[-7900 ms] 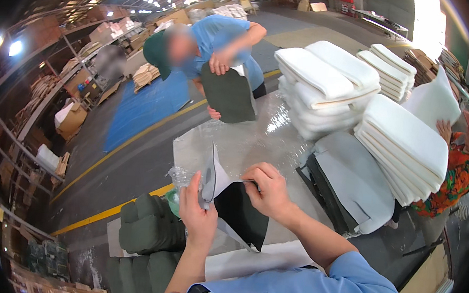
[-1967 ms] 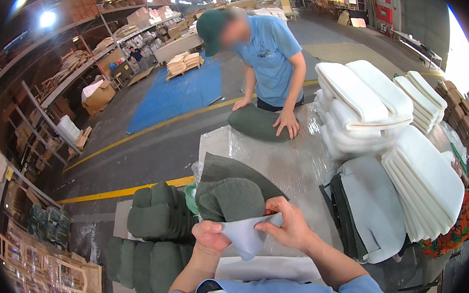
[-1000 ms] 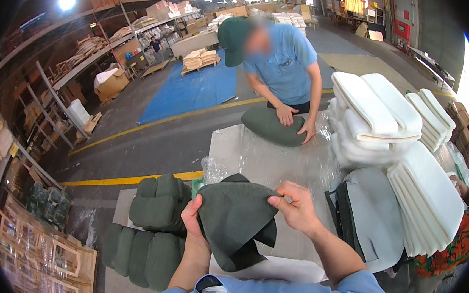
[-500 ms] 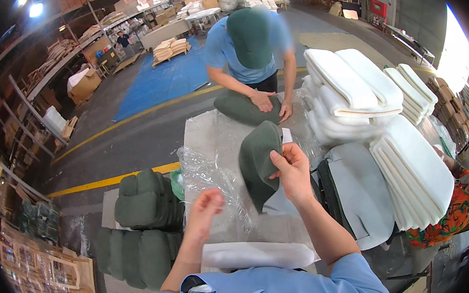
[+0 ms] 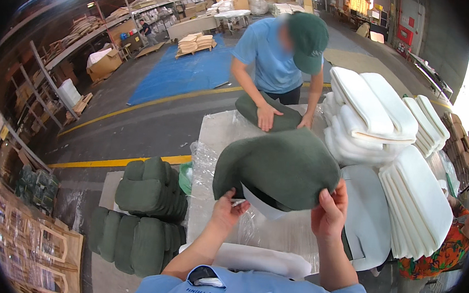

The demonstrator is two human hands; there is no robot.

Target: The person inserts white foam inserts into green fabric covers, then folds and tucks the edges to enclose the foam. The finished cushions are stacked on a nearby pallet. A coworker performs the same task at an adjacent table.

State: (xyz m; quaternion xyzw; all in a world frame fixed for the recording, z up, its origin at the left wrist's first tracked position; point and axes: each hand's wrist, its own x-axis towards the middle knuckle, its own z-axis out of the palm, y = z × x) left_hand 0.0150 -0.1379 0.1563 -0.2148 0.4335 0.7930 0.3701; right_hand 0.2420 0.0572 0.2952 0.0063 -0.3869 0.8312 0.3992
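A dark green fabric cushion cover (image 5: 291, 162) is spread between my hands above the table, its mouth hanging toward me with a pale inner layer (image 5: 263, 205) showing. My left hand (image 5: 228, 208) pinches the cover's lower left edge. At its right end my right hand (image 5: 332, 210) grips the rim, thumb on top. Just beyond, a co-worker's two hands press on another green cushion (image 5: 277, 117). A white foam roll (image 5: 253, 259) lies across the near edge, close to my body.
The table (image 5: 214, 125) carries crumpled clear plastic (image 5: 203, 160). White foam pads (image 5: 367, 110) are piled at the right, beside flat grey covers (image 5: 369, 215) and more pads (image 5: 414, 202). Stacked green cushions (image 5: 145, 192) stand low at the left. The co-worker (image 5: 272, 50) stands across the table.
My left hand has come from free in the air to the cover's edge. The cover has turned from folded upright to spread wide, and my right hand has shifted to its right end.
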